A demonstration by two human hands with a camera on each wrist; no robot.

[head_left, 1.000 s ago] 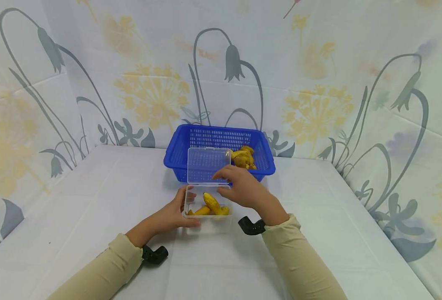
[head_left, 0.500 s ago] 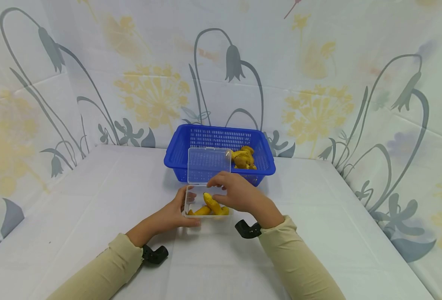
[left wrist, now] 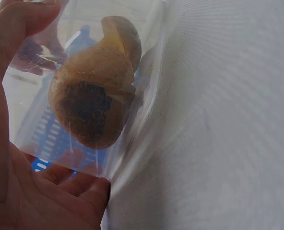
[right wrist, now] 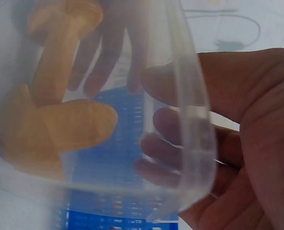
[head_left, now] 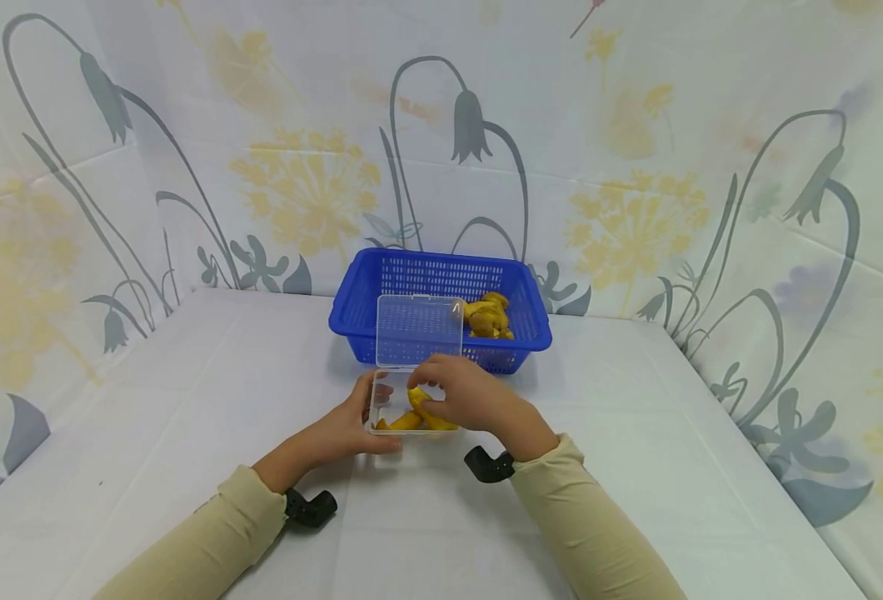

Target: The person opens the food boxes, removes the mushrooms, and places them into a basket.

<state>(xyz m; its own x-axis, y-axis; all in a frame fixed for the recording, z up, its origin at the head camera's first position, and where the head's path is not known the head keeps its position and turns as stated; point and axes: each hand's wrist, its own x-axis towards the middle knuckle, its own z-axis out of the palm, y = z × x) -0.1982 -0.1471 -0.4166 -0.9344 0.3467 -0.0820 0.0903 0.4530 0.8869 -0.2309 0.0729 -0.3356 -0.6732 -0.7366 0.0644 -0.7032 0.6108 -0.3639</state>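
Note:
A clear plastic box (head_left: 383, 432) has its lid (head_left: 419, 321) raised at the far side. Yellow mushrooms lie inside; one mushroom (head_left: 417, 397) leans upward and another mushroom (head_left: 402, 422) lies beside it. My left hand (head_left: 344, 427) grips the box's left side, thumb at the front wall and fingers behind. In the left wrist view a brownish mushroom (left wrist: 96, 98) shows through the plastic. My right hand (head_left: 475, 400) reaches into the box from the right, thumb and fingers apart. In the right wrist view its fingertips (right wrist: 159, 148) stand a little off the nearest mushroom (right wrist: 82, 124).
Behind the box stands a blue perforated basket (head_left: 347, 329) with several yellow mushrooms (head_left: 490, 317) at its right end. A white cloth (head_left: 261, 375) covers the table. The flower-printed backdrop (head_left: 306, 100) rises behind and at both sides.
My right hand has moved down and left from over the box's right rim to the leaning mushroom. The left hand and the box have stayed in place.

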